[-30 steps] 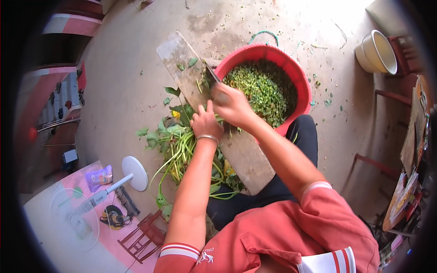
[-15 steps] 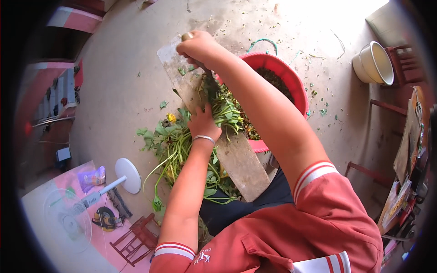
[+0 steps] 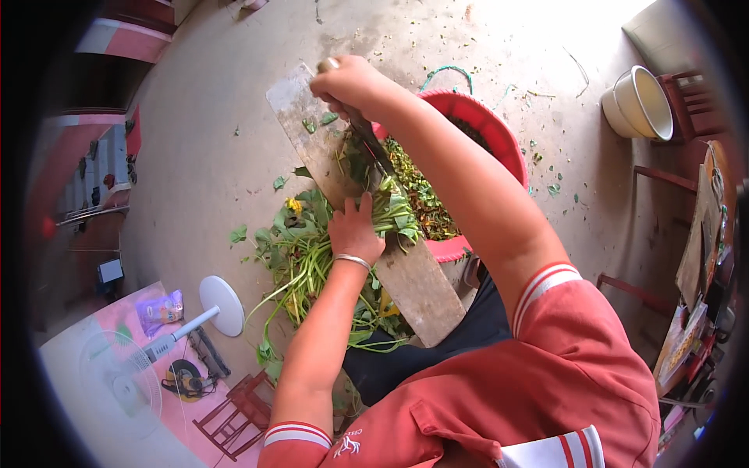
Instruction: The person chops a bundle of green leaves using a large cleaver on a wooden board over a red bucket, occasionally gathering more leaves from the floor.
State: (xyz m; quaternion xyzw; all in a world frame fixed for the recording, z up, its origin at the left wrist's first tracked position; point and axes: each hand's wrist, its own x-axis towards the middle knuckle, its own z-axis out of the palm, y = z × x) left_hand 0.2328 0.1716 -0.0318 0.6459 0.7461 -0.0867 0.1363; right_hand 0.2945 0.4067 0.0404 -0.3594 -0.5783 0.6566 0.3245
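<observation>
My right hand (image 3: pixel 353 84) is wrapped round the handle of a dark-bladed knife (image 3: pixel 370 142), held above the far part of a long wooden board (image 3: pixel 421 290). The blade slants down to the cut ends of a bundle of leafy greens (image 3: pixel 395 207) lying across the board. My left hand (image 3: pixel 356 232), with a silver bangle at the wrist, presses on the bundle just nearer than the blade, fingers partly spread. Long stems and leaves (image 3: pixel 300 253) trail off the board's left side. A red basin (image 3: pixel 510 144) of chopped greens (image 3: pixel 425 195) stands right of the board, partly hidden by my right forearm.
A cream bucket (image 3: pixel 636 105) stands at the far right by a wooden chair (image 3: pixel 690 117). On the left are a white fan (image 3: pixel 222 306), a small wooden stool (image 3: pixel 242 415) and a purple packet (image 3: pixel 161 310). Leaf scraps (image 3: pixel 553 189) dot the floor.
The knife and my right hand have shifted slightly right, and the blade now lies nearer the cut ends. My left hand stays on the greens with its fingers a little moved.
</observation>
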